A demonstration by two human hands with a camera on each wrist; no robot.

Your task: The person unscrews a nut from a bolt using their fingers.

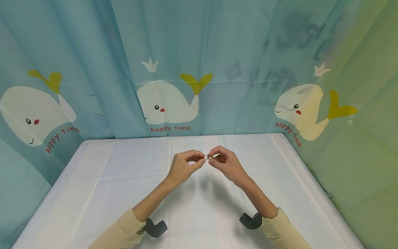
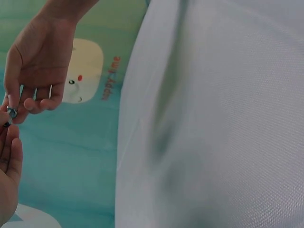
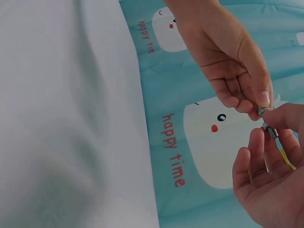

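Between the two hands, above the white table, is a small shiny threaded metal piece (image 1: 208, 158). My left hand (image 1: 184, 166) pinches its left end with thumb and forefinger. From the other side my right hand (image 1: 228, 166) pinches the right end, fingertips close to those of the left. In the right wrist view, ridged threads show on the metal piece (image 3: 270, 130) beside the right thumb; the left hand (image 3: 232, 52) reaches in from above. The left wrist view catches only a sliver of the metal piece (image 2: 11, 112), the rest hidden by fingers.
A white cloth covers the table (image 1: 124, 173). Behind it hangs a blue curtain (image 1: 233, 52) printed with whales, turning green at the right. Dark curved mounts (image 1: 156, 228) sit at both wrists, by the cream sleeves.
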